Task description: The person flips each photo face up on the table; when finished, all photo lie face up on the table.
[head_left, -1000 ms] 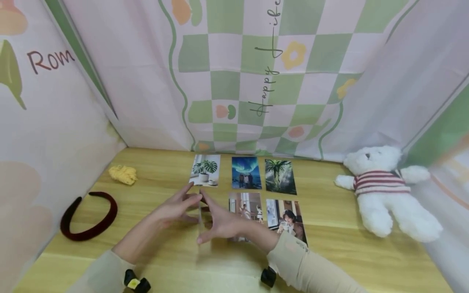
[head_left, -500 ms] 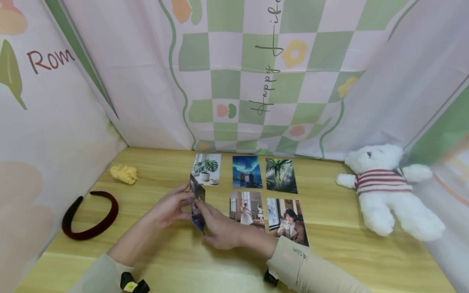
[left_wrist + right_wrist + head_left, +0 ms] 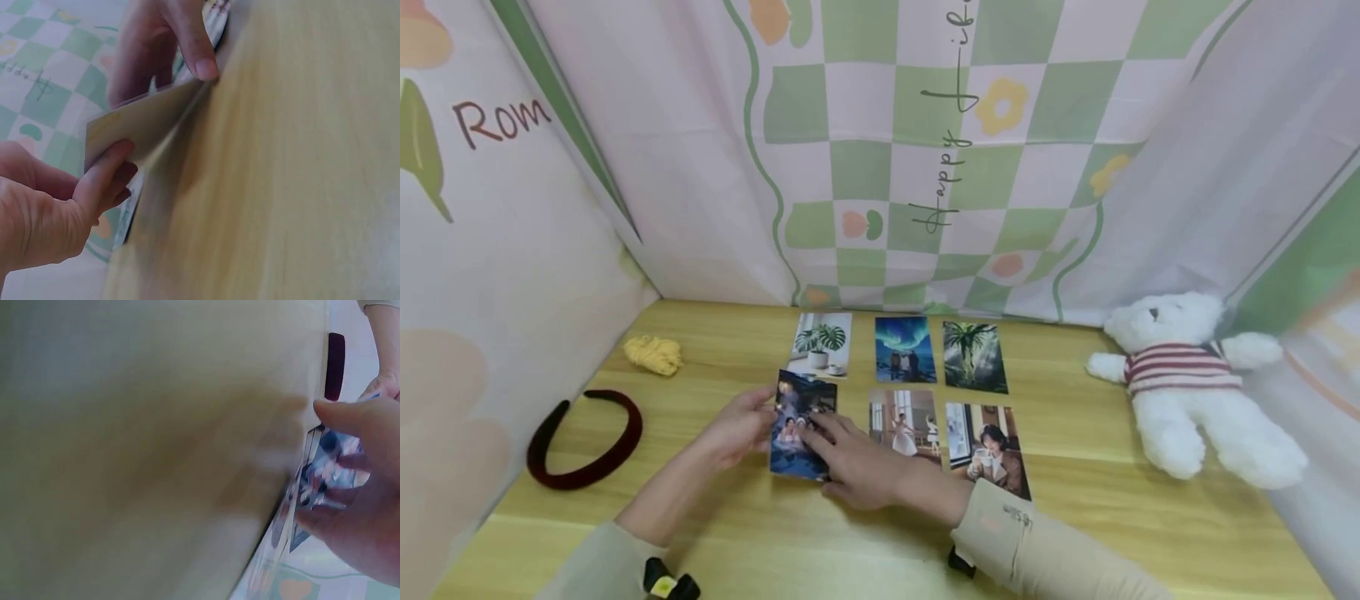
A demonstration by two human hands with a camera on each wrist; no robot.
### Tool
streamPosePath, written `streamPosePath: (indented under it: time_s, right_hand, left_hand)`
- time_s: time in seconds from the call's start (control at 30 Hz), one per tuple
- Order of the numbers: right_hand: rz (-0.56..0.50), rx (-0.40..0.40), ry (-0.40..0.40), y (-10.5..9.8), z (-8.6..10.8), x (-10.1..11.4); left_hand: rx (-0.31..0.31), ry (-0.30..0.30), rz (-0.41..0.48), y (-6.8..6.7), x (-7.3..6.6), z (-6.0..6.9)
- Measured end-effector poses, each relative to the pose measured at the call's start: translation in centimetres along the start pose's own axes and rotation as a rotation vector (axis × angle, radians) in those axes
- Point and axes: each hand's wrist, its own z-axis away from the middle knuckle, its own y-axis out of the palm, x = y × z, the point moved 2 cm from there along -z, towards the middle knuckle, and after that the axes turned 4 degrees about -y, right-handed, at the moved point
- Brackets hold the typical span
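A dark blue photo card with several figures on it is in both hands, low over the table in the head view. My left hand grips its left edge. In the left wrist view the pale back of the card shows it tilted, its near edge close to the tabletop. My right hand lays extended fingers over the picture side, covering the right part. Its thumb is by the lower right corner. Just behind lies a potted plant photo. Right of the hand are a ballet photo and a photo of a person drinking.
An aurora photo and a jungle plant photo lie in the back row. Yellow yarn and a dark red headband are at the left. A white teddy bear lies at the right. Printed curtains surround the wooden table.
The card stood edge-on between the hands; it has turned to show its picture upward and been lowered. The right hand has moved onto its face. The other photos have not moved.
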Motion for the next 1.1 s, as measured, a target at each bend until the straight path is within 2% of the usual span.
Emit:
streamPosePath:
  time_s: [0.1, 0.2, 0.27, 0.37, 0.47, 0.57, 0.63, 0.73, 0.9, 1.1]
  right_hand:
    - [0.015, 0.016, -0.025, -0.1, 0.1, -0.3]
    - [0.041, 0.034, -0.031, -0.2, 0.1, -0.4]
    - [0.062, 0.046, -0.031, -0.3, 0.1, -0.4]
    - [0.103, 0.066, -0.029, -0.5, 0.0, -0.3]
    - [0.153, 0.09, -0.027, -0.6, -0.1, -0.2]
    - [0.192, 0.107, -0.014, -0.5, -0.2, -0.1]
    - [0.217, 0.114, -0.005, -0.5, -0.2, 0.0]
    - [0.25, 0.121, 0.007, -0.4, -0.2, 0.1]
    - [0.295, 0.126, 0.004, -0.3, -0.4, 0.2]
    - [0.306, 0.111, -0.003, -0.3, -0.5, 0.1]
  left_hand:
    - [-0.018, 0.005, -0.024, 0.1, 0.2, -0.3]
    - [-0.077, 0.001, -0.07, 0.2, 0.4, -0.7]
    - [-0.134, -0.003, -0.151, 0.3, 0.5, -1.0]
    - [-0.229, 0.013, -0.361, 0.3, 0.5, -1.2]
    - [-0.307, 0.058, -0.644, 0.3, 0.3, -1.2]
    - [-0.334, 0.12, -0.848, 0.4, 0.2, -1.0]
    - [-0.325, 0.155, -0.934, 0.5, 0.1, -0.8]
    - [-0.299, 0.189, -1.01, 0.7, 0.1, -0.5]
    - [-0.275, 0.249, -1.067, 1.2, 0.1, -0.2]
    - [-0.262, 0.236, -1.092, 1.5, 0.2, -0.1]
